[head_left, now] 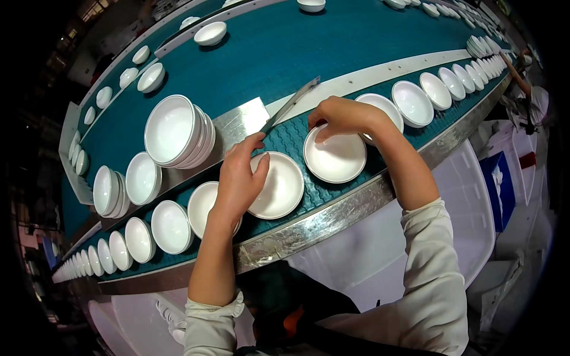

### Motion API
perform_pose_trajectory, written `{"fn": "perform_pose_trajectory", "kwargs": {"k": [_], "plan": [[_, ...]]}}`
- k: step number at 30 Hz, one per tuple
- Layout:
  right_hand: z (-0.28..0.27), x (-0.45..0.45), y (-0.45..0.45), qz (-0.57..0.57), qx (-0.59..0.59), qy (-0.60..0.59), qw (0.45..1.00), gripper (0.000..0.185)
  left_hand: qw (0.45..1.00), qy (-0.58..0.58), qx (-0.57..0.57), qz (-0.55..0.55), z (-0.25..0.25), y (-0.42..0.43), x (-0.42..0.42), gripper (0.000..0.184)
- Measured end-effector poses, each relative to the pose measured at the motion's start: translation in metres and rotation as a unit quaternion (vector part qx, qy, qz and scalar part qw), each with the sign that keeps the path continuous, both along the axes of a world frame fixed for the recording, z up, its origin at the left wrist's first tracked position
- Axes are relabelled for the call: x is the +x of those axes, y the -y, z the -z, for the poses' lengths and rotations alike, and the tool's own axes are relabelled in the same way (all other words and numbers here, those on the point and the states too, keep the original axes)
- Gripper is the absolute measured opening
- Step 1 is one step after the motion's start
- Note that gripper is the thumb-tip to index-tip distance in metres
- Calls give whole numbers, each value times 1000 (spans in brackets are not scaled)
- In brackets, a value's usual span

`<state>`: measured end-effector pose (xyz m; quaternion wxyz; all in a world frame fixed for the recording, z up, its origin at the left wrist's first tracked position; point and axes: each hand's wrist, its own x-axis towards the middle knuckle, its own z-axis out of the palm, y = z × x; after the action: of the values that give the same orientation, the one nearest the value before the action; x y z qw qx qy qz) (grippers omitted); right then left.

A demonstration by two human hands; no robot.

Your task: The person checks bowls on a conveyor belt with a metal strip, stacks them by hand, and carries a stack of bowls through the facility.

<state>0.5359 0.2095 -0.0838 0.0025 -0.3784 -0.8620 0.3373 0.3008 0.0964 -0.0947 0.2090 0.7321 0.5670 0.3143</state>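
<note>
On the green belt point(311, 193), the right hand point(341, 117) pinched the right bowl's point(337, 160) rim at eleven o'clock. The left hand point(240, 178) curved by the left bowl's point(280, 188) ten-o'clock edge, its grip unclear. Both seemed stiff, slick, chippable; opposite rims suited holding.

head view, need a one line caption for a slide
Left hand and right hand at two of the white bowls lining a teal belt

Glossy white bowls point(335, 159), scuffed metal edge point(309, 226)
</note>
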Motion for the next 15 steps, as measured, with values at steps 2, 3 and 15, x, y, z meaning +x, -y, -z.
{"fn": "perform_pose_trajectory", "kwargs": {"k": [2, 3, 15], "plan": [[-4, -7, 3, 0, 33, 12, 999, 26, 999, -17, 34, 15, 0, 0, 3, 36], [-5, -11, 6, 1, 65, 25, 998, 23, 999, -17, 32, 15, 0, 0, 5, 36], [5, -18, 4, 76, 211, -51, 973, 27, 996, -82, -48, 4, 9, 4, 0, 47]]}}
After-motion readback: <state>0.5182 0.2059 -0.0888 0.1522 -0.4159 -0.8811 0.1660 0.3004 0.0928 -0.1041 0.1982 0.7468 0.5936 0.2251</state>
